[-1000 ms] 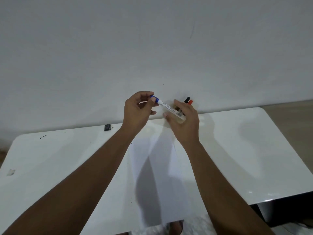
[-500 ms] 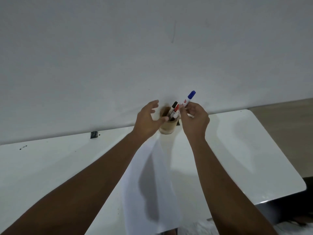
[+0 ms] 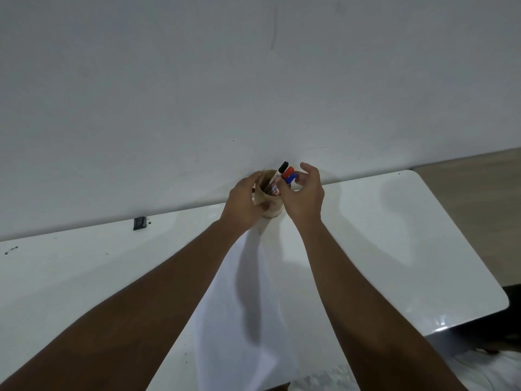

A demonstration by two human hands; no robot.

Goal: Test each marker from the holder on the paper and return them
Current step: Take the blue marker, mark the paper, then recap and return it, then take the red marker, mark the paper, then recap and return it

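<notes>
A brown cylindrical holder (image 3: 272, 210) stands at the table's far edge against the wall. Three capped markers lean in it: black (image 3: 283, 167), red (image 3: 287, 173) and blue (image 3: 290, 178). My left hand (image 3: 242, 200) is wrapped around the holder's left side. Just right of the marker caps is my right hand (image 3: 306, 197), with its fingers spread and curled close to the blue cap and nothing held in them. A white sheet of paper (image 3: 242, 320) lies on the table between my forearms, running from the holder toward me.
The glossy white table (image 3: 394, 235) has a rounded right corner and a near right edge. A small black object (image 3: 140, 222) sits by the wall at the left. A plain white wall rises right behind the holder. Dark floor items (image 3: 493, 334) lie below the right edge.
My right hand carried the capped blue marker to the holder, set it in and let go. My left hand left the marker and closed around the holder.
</notes>
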